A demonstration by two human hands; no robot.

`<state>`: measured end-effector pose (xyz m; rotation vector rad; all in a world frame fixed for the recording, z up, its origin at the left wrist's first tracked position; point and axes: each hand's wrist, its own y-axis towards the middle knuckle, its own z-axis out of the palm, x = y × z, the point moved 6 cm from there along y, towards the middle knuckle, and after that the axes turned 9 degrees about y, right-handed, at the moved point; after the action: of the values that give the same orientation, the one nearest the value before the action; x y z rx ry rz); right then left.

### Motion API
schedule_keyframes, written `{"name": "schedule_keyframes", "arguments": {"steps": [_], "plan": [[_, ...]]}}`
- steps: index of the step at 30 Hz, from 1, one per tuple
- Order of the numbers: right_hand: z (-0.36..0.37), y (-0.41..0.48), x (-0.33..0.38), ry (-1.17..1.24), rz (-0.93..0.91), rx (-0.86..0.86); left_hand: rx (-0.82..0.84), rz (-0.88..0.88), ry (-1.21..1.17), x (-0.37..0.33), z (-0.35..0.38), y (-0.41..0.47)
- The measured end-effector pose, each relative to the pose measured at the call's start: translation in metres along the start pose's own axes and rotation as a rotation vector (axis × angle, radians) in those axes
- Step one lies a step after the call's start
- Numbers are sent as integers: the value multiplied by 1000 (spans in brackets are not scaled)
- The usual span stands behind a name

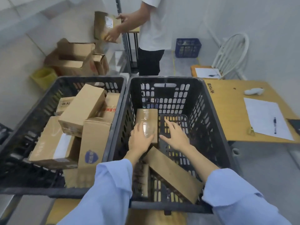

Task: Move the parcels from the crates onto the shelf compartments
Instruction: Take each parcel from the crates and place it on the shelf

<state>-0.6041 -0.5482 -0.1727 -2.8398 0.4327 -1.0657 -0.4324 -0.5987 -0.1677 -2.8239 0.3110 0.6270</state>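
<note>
Two black plastic crates stand side by side. Inside the right crate (209,120) a small taped cardboard parcel (146,116) lies on the floor of the crate, and a long flat parcel (173,174) leans near the front wall. My left hand (140,138) rests on the near end of the small parcel, fingers laid over it. My right hand (176,135) hovers beside that parcel with fingers spread and holds nothing. The left crate (40,101) holds several cardboard parcels (82,109).
Another person (154,30) in a white shirt stands behind the crates holding a box (106,25) at a metal shelf frame (128,46). Open cartons (73,59) lie on the floor at left. A wooden table (230,111) with papers and a pen is at right, beyond it a white chair and a blue crate (187,47).
</note>
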Motion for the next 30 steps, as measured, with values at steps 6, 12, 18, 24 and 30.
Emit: {"name": "schedule_keyframes", "arguments": {"steps": [6,12,18,24,30], "plan": [[36,19,-20,33,-4,69,29,-34,46,22,33,12],[62,27,-31,81,11,79,103,-75,90,32,58,21],[76,28,-38,124,24,94,21,0,178,28,65,29],[79,31,-48,220,95,69,17,28,32,32,70,32],[84,43,-42,268,66,93,94,-83,-198,44,81,38]]}}
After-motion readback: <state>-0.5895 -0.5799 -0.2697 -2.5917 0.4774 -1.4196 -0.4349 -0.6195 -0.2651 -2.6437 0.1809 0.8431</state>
